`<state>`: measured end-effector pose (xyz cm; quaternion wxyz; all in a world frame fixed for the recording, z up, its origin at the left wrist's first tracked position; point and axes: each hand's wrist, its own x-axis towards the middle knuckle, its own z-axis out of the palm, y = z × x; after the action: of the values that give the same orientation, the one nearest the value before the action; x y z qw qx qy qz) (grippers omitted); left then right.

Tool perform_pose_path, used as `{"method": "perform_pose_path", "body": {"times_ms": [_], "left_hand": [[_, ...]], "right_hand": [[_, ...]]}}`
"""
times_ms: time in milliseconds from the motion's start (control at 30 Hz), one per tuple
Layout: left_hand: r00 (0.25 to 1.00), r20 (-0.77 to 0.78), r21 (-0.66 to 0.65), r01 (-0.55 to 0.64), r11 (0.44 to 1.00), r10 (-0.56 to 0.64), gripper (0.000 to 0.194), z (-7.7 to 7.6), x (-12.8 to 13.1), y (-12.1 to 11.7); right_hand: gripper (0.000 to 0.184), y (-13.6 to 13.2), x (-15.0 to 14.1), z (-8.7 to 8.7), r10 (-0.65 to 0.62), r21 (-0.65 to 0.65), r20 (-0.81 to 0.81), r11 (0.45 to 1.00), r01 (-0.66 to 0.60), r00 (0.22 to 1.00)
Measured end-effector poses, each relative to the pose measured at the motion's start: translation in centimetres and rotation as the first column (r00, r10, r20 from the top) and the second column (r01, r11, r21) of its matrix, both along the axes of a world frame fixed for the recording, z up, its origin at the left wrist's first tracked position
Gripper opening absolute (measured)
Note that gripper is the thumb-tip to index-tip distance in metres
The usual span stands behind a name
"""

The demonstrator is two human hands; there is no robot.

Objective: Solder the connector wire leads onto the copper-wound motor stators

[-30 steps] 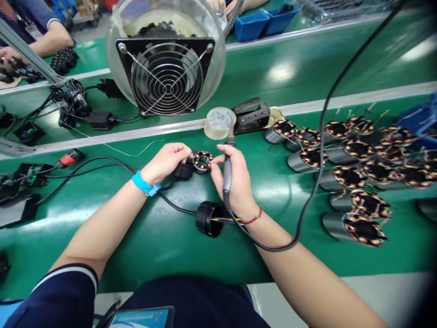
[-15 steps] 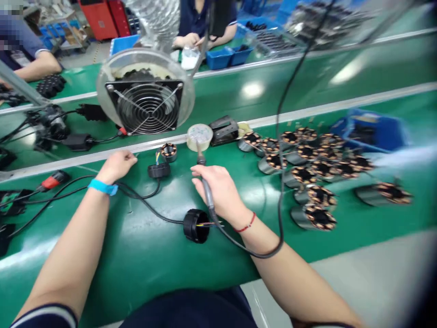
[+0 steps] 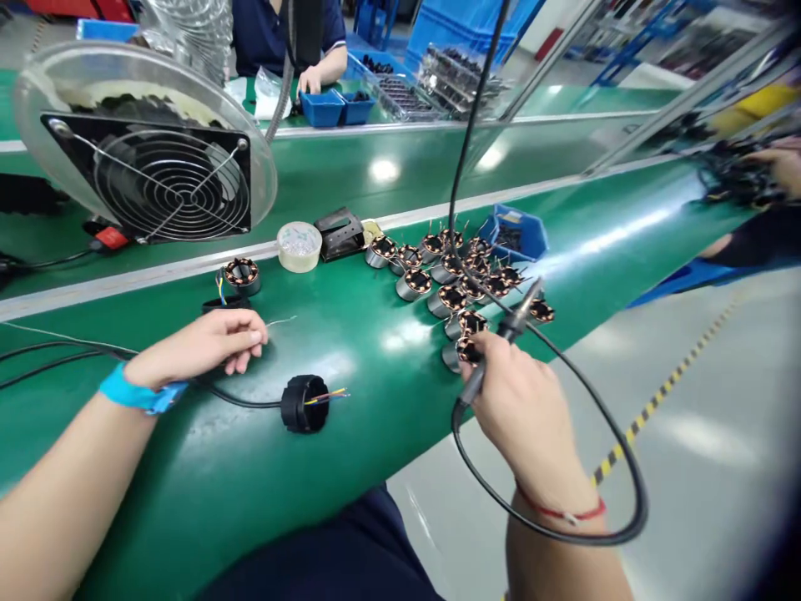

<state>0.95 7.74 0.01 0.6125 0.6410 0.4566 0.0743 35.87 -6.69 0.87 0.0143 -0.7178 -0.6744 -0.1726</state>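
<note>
My left hand (image 3: 206, 346) lies on the green bench with its fingers pinched on a thin silver wire (image 3: 280, 320), just below a copper-wound stator (image 3: 241, 275) with coloured leads. A black round housing (image 3: 304, 403) on a black cable, with coloured wire ends sticking out, sits to the hand's lower right. My right hand (image 3: 522, 405) is closed around a soldering iron (image 3: 501, 338). The iron's tip points up and right, next to the nearest pieces of a group of stators (image 3: 450, 280).
A caged fan in a clear round hood (image 3: 168, 179) stands at the back left. A tape roll (image 3: 299, 246), a black iron stand (image 3: 338, 232) and a blue bin (image 3: 513, 234) line the bench's far edge. Other people work beyond. The floor drops off at right.
My view has swung right. My right hand carried the iron right, to the stator group. My left hand drew back from beside the lone stator, with a thin wire now in its fingers.
</note>
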Motion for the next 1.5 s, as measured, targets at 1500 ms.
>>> {"method": "perform_pose_path", "body": {"times_ms": [1500], "left_hand": [[0.964,0.065,0.107,-0.264,0.959,0.258,0.032,-2.0,2.4,-3.5]], "right_hand": [[0.049,10.5,-11.7,-6.7,0.645,0.225,-0.624,0.689,-0.689,0.442]]}}
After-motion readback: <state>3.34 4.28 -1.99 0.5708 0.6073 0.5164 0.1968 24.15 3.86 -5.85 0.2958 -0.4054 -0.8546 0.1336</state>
